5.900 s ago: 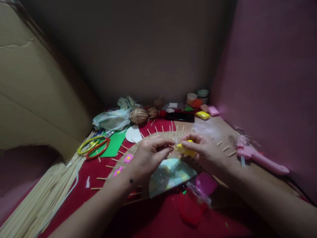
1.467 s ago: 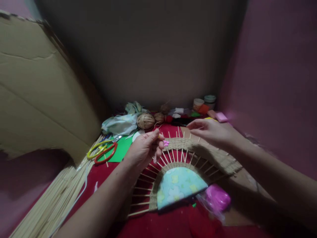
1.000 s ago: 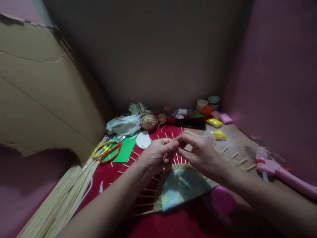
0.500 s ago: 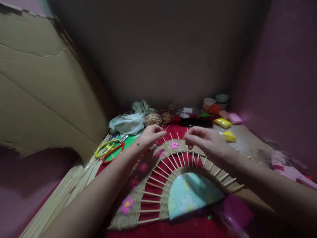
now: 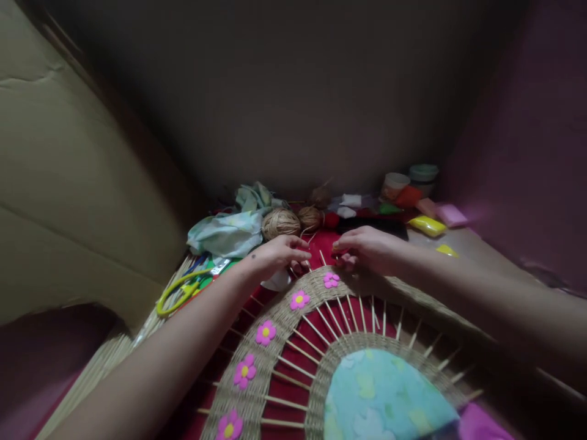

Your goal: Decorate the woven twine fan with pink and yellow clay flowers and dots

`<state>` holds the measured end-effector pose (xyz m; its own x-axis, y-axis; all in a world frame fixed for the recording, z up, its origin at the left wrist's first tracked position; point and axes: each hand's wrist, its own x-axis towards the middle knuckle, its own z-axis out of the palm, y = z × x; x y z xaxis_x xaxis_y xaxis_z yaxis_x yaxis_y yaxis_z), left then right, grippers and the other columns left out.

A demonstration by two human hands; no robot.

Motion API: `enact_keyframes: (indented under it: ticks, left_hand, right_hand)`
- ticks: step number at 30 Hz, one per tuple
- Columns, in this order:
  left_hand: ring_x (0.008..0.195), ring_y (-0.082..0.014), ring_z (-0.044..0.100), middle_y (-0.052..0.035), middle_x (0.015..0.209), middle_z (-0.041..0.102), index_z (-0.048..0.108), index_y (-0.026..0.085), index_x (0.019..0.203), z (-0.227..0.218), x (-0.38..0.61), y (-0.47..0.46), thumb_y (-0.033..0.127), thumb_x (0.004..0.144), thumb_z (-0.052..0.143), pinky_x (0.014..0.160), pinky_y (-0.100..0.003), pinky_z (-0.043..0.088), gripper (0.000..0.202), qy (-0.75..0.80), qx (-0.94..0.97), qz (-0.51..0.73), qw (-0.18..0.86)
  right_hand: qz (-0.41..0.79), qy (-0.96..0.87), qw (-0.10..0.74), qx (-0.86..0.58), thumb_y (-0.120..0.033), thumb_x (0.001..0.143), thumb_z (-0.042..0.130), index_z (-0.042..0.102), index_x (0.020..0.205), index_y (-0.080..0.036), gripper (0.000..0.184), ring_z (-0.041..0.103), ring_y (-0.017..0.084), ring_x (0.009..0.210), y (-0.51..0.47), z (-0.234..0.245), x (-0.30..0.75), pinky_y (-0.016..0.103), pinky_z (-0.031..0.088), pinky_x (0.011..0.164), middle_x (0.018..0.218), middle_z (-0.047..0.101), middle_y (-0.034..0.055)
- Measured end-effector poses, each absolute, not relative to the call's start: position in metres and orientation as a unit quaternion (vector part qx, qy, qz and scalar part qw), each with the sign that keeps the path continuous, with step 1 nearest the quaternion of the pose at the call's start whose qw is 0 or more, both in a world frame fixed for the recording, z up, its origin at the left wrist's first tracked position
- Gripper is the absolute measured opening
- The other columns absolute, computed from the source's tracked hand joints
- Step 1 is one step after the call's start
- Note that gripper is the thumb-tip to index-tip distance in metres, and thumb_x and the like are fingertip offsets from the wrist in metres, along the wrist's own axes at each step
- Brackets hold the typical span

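Head view: five flowers (image 5: 266, 332) are borne by the fan (image 5: 316, 391), nine to eleven o'clock. Left hand (image 5: 277, 252) (eleven) and right hand (image 5: 367, 246) (twelve) are held with fingers half-curled; whether anything is grasped cannot be told.

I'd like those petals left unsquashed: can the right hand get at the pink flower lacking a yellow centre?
Probably yes: the right hand appears close beside the pink flower, and nothing covers its petals. The left hand is near too, but seems to leave the way free.
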<state>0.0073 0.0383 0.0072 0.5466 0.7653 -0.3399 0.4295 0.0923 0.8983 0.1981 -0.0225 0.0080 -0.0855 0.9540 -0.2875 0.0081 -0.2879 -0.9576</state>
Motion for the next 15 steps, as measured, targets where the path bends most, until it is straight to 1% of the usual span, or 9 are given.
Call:
enact_keyframes:
  ticks: [2, 5, 8, 10, 13, 14, 15]
  left_hand:
    - [0.053, -0.0118, 0.058, -0.0055, 0.066, 0.067, 0.056, 0.011, 0.097, 0.01, 0.005, 0.039, 0.016, 0.073, 0.064, 0.056, -0.024, 0.043, 0.026, 0.436, 0.649, 0.148, 0.605]
    - [0.055, -0.0123, 0.06, -0.0068, 0.07, 0.067, 0.055, 0.01, 0.105, 0.014, -0.002, 0.045, 0.017, 0.074, 0.064, 0.058, -0.026, 0.045, 0.032, 0.405, 0.637, 0.146, 0.64]
    - [0.062, -0.0161, 0.064, -0.0104, 0.075, 0.068, 0.053, 0.01, 0.113, 0.017, -0.012, 0.057, 0.023, 0.079, 0.063, 0.061, -0.027, 0.047, 0.037, 0.329, 0.604, 0.157, 0.709]
    - [0.073, -0.022, 0.067, -0.0157, 0.083, 0.069, 0.053, 0.007, 0.113, 0.016, -0.019, 0.065, 0.034, 0.083, 0.061, 0.066, -0.032, 0.05, 0.042, 0.267, 0.564, 0.163, 0.764]
    - [0.091, -0.0306, 0.066, -0.0225, 0.096, 0.068, 0.054, 0.004, 0.111, 0.006, -0.023, 0.07, 0.06, 0.082, 0.05, 0.078, -0.042, 0.05, 0.063, 0.177, 0.478, 0.133, 0.85]
    - [0.094, -0.0315, 0.065, -0.0231, 0.097, 0.067, 0.055, 0.002, 0.111, 0.001, -0.022, 0.068, 0.066, 0.082, 0.045, 0.08, -0.042, 0.049, 0.07, 0.15, 0.447, 0.123, 0.873]
    - [0.095, -0.031, 0.065, -0.0231, 0.097, 0.067, 0.056, 0.001, 0.11, -0.005, -0.02, 0.065, 0.069, 0.082, 0.038, 0.081, -0.04, 0.049, 0.076, 0.132, 0.418, 0.118, 0.891]
  right_hand:
    - [0.621, -0.439, 0.385, -0.523, -0.009, 0.077, 0.054, 0.059, 0.058, -0.012, 0.02, 0.051, 0.009, 0.041, -0.013, 0.008, 0.194, 0.019, 0.042, 0.04, 0.05, 0.06, 0.0049]
    - [0.664, -0.432, 0.36, -0.492, -0.007, 0.079, 0.05, 0.062, 0.065, -0.009, 0.019, 0.055, 0.011, 0.045, -0.006, 0.014, 0.188, 0.018, 0.038, 0.036, 0.054, 0.062, 0.0069]
    - [0.691, -0.432, 0.345, -0.467, -0.007, 0.081, 0.047, 0.062, 0.068, -0.007, 0.02, 0.055, 0.011, 0.044, -0.005, 0.027, 0.185, 0.017, 0.037, 0.035, 0.053, 0.061, 0.0077]
    - [0.694, -0.434, 0.35, -0.456, -0.007, 0.082, 0.045, 0.062, 0.067, -0.007, 0.022, 0.054, 0.011, 0.044, -0.008, 0.038, 0.185, 0.017, 0.038, 0.035, 0.053, 0.06, 0.0076]
    - [0.693, -0.448, 0.364, -0.432, -0.007, 0.08, 0.048, 0.062, 0.066, -0.007, 0.019, 0.056, 0.011, 0.046, -0.015, 0.05, 0.184, 0.017, 0.038, 0.035, 0.056, 0.061, 0.0079]
    - [0.692, -0.456, 0.369, -0.42, -0.007, 0.078, 0.049, 0.062, 0.067, -0.007, 0.017, 0.056, 0.012, 0.047, -0.017, 0.053, 0.184, 0.017, 0.038, 0.034, 0.057, 0.062, 0.0082]
    - [0.691, -0.463, 0.376, -0.409, -0.007, 0.077, 0.051, 0.062, 0.067, -0.008, 0.015, 0.057, 0.012, 0.047, -0.018, 0.054, 0.184, 0.017, 0.038, 0.034, 0.059, 0.062, 0.0086]
